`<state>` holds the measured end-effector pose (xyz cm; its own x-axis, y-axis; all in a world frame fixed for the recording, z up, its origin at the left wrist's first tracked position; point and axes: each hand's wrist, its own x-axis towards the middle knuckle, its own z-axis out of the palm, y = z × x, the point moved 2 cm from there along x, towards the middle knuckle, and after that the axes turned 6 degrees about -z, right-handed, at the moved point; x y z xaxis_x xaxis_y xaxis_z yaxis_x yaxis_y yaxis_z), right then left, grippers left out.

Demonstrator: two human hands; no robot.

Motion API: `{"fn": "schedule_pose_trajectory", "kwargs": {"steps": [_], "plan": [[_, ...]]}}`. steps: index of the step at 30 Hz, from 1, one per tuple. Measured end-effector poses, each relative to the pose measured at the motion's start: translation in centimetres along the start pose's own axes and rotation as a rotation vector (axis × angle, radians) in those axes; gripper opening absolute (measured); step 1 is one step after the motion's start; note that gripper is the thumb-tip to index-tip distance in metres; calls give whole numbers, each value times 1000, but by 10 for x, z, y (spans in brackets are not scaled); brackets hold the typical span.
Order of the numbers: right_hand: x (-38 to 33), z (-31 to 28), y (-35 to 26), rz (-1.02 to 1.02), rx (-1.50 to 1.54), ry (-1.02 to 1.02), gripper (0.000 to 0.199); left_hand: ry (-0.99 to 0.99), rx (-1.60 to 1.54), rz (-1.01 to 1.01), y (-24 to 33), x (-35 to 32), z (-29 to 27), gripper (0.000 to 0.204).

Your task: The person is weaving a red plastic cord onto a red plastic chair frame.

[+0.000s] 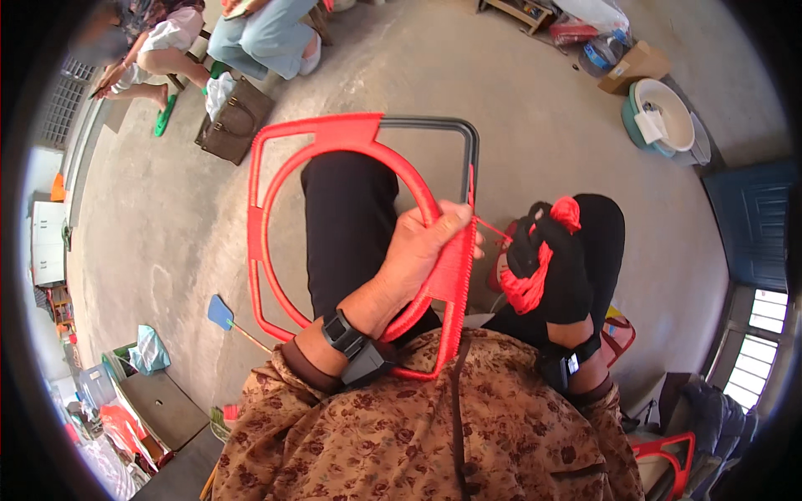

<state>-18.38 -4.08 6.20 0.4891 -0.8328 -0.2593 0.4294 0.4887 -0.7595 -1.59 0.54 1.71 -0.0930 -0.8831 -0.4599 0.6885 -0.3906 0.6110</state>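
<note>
A rounded metal frame (276, 134), partly wrapped in red cord with its far right corner still bare dark metal, rests across my lap. My left hand (422, 250) grips the frame's right side where the red wrapping is dense. My right hand (555, 267), in a black glove, holds a bundle of red cord (526, 288); a strand runs taut from it to the frame's right bar. Both wrists carry black bands with small devices.
Bare concrete floor all around. A brown handbag (234, 125) lies ahead left, near two seated people (209, 37). A basin (664, 117) and cardboard box (635, 67) sit far right. A blue swatter (225, 317) lies at left. A red stool (668, 455) is at lower right.
</note>
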Motion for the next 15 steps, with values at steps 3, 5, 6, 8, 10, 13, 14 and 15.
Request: {"fn": "schedule_pose_trajectory", "kwargs": {"steps": [3, 5, 6, 8, 10, 13, 14, 15], "plan": [[-9, -1, 9, 52, 132, 281, 10, -21, 37, 13, 4, 0, 1, 11], [-12, 6, 10, -26, -98, 171, 9, -36, -97, -115, 9, 2, 2, 10], [-13, 10, 9, -36, -234, 72, 10, -80, -153, -150, 10, 2, 3, 11], [-13, 14, 10, -247, -511, 62, 9, -64, -149, -204, 11, 5, 3, 13], [-14, 14, 13, -323, -665, 53, 10, -11, -103, -172, 10, 7, 1, 15], [-16, 10, 18, -331, -753, 4, 10, 1, -94, -118, 5, 7, 2, 17], [-18, 6, 21, -199, -485, 65, 10, -17, -92, -96, 4, 7, 2, 18], [-19, 3, 25, -90, -183, 106, 9, -42, -92, -71, 4, 6, 2, 18]]}}
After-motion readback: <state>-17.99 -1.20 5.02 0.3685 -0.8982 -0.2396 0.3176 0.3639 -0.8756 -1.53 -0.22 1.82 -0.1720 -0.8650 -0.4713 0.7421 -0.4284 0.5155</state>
